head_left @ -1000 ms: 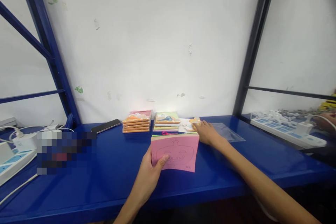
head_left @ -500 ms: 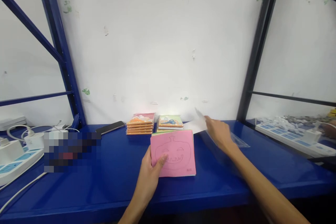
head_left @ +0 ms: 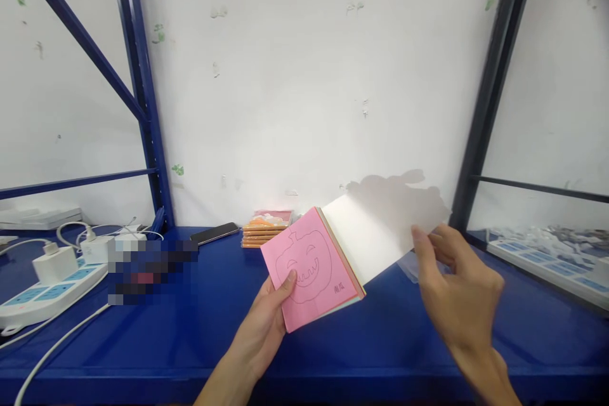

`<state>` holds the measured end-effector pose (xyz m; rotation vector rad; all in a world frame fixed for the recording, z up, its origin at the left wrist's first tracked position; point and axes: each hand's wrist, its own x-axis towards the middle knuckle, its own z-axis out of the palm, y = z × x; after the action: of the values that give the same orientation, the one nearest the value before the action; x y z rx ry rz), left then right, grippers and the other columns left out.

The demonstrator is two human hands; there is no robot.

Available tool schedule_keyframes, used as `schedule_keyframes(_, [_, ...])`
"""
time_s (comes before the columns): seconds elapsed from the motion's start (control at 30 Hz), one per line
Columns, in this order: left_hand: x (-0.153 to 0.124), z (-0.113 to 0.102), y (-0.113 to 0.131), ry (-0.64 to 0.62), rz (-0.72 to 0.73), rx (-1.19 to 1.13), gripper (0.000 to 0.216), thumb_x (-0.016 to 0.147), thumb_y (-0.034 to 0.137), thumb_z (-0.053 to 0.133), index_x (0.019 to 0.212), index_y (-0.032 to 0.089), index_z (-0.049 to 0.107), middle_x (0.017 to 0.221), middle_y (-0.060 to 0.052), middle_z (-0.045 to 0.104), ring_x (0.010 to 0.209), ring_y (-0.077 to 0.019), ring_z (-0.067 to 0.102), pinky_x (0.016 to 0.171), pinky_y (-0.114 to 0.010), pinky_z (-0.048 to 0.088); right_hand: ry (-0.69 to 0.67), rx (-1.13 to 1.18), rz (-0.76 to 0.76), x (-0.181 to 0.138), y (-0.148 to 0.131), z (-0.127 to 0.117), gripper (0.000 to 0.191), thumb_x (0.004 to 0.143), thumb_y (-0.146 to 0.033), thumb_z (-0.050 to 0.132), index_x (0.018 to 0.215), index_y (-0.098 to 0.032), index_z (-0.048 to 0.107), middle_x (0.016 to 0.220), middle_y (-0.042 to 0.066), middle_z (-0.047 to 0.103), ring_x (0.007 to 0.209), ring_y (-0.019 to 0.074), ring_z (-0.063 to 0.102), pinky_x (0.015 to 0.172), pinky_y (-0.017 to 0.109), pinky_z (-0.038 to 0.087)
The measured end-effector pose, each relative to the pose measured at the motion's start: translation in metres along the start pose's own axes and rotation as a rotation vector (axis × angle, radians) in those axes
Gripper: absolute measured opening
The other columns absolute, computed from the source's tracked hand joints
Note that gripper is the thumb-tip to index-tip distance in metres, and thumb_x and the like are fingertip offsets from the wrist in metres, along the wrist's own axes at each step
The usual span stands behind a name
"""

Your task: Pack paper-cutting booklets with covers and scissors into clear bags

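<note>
My left hand [head_left: 264,317] grips a square pad of coloured paper [head_left: 307,273], thumb on top. Its pink top sheet bears a line drawing of a smiling pumpkin, and the pad is tilted. From the pad's right edge a white cover flap [head_left: 366,238] spreads out, its far edge cut in a curvy outline and greyed by shadow. My right hand [head_left: 459,292] pinches the right end of this flap between thumb and fingers; the fingertips behind it are partly hidden.
A stack of wrapped orange-edged pads [head_left: 266,228] stands by the wall, with a black phone [head_left: 215,233] left of it. Power strips [head_left: 52,292] with plugs and cables lie at left, another strip [head_left: 547,266] at right. Clear plastic [head_left: 408,266] lies behind my right hand.
The pad has turned and tilted in my left hand. My right hand has come back nearer and taken the white cover flap, now spread to the right. The view has shifted slightly.
</note>
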<state>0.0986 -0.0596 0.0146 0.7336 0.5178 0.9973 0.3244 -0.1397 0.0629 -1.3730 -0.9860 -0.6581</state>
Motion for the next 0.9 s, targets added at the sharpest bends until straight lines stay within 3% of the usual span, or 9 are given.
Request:
schedule_keyframes(0.13, [0.000, -0.003, 0.008, 0.028, 0.007, -0.006, 0.060, 0.088, 0.021, 0.075, 0.144, 0.017, 0.053, 0.136, -0.015, 0.069, 0.127, -0.0321, 0.064, 0.107, -0.044, 0.055, -0.047, 0.219, 0.088, -0.012, -0.015, 0.002, 0.018, 0.096, -0.042, 0.064, 0.098, -0.024, 0.069, 0.087, 0.002, 0.075, 0.081, 0.0219, 0.074, 0.075, 0.031, 0.054])
schedule_keyframes(0.27, [0.001, -0.005, 0.012, 0.043, 0.010, -0.015, 0.060, 0.088, 0.020, 0.075, 0.143, 0.015, 0.053, 0.140, -0.016, 0.067, 0.128, -0.0317, 0.064, 0.109, -0.043, 0.054, -0.147, 0.282, 0.101, -0.017, -0.022, 0.000, 0.019, 0.098, -0.043, 0.062, 0.100, -0.025, 0.069, 0.090, 0.001, 0.073, 0.078, 0.0180, 0.071, 0.071, 0.028, 0.054])
schedule_keyframes(0.37, [0.002, -0.007, 0.013, 0.040, 0.014, -0.009, 0.061, 0.087, 0.019, 0.076, 0.144, 0.013, 0.053, 0.139, -0.017, 0.067, 0.126, -0.0325, 0.065, 0.108, -0.043, 0.054, -0.325, 0.288, 0.078, -0.012, -0.023, -0.007, 0.022, 0.098, -0.047, 0.060, 0.100, -0.026, 0.068, 0.092, 0.002, 0.074, 0.079, 0.0183, 0.070, 0.062, 0.025, 0.053])
schedule_keyframes(0.5, [0.003, -0.009, 0.013, 0.070, 0.029, 0.027, 0.062, 0.087, 0.019, 0.076, 0.143, 0.011, 0.052, 0.136, -0.019, 0.068, 0.120, -0.0331, 0.069, 0.106, -0.044, 0.056, -0.616, 0.285, 0.106, 0.000, -0.017, -0.017, 0.035, 0.097, -0.054, 0.058, 0.124, -0.031, 0.064, 0.118, 0.005, 0.074, 0.099, 0.0239, 0.072, 0.052, 0.022, 0.053])
schedule_keyframes(0.6, [0.003, -0.010, 0.012, 0.069, 0.028, 0.051, 0.062, 0.086, 0.020, 0.077, 0.142, 0.012, 0.053, 0.136, -0.019, 0.069, 0.119, -0.0331, 0.069, 0.105, -0.044, 0.056, -0.783, 0.332, 0.121, 0.007, -0.013, -0.020, 0.040, 0.098, -0.053, 0.056, 0.132, -0.032, 0.060, 0.135, 0.006, 0.068, 0.108, 0.0250, 0.071, 0.071, 0.027, 0.061])
schedule_keyframes(0.7, [0.004, -0.012, 0.010, 0.046, 0.061, 0.072, 0.063, 0.084, 0.021, 0.080, 0.141, 0.014, 0.054, 0.137, -0.019, 0.068, 0.120, -0.0337, 0.069, 0.104, -0.044, 0.056, -0.887, 0.455, 0.098, 0.009, -0.009, -0.017, 0.035, 0.099, -0.052, 0.055, 0.124, -0.030, 0.065, 0.149, 0.006, 0.058, 0.116, 0.0257, 0.069, 0.099, 0.037, 0.056])
schedule_keyframes(0.8, [0.005, -0.013, 0.009, 0.026, 0.106, 0.104, 0.065, 0.083, 0.026, 0.081, 0.141, 0.013, 0.055, 0.137, -0.020, 0.068, 0.118, -0.0349, 0.070, 0.104, -0.046, 0.056, -0.871, 0.496, 0.197, 0.007, -0.004, -0.009, 0.040, 0.100, -0.056, 0.049, 0.129, -0.030, 0.060, 0.151, 0.007, 0.056, 0.109, 0.0257, 0.072, 0.099, 0.041, 0.056])
schedule_keyframes(0.9, [0.005, -0.014, 0.007, -0.019, 0.195, 0.166, 0.067, 0.084, 0.033, 0.081, 0.143, 0.013, 0.053, 0.138, -0.020, 0.067, 0.119, -0.0349, 0.069, 0.105, -0.046, 0.054, -0.902, 0.500, 0.329, 0.003, 0.001, 0.001, 0.051, 0.099, -0.059, 0.050, 0.142, -0.032, 0.048, 0.136, 0.008, 0.069, 0.107, 0.0269, 0.073, 0.093, 0.042, 0.059])
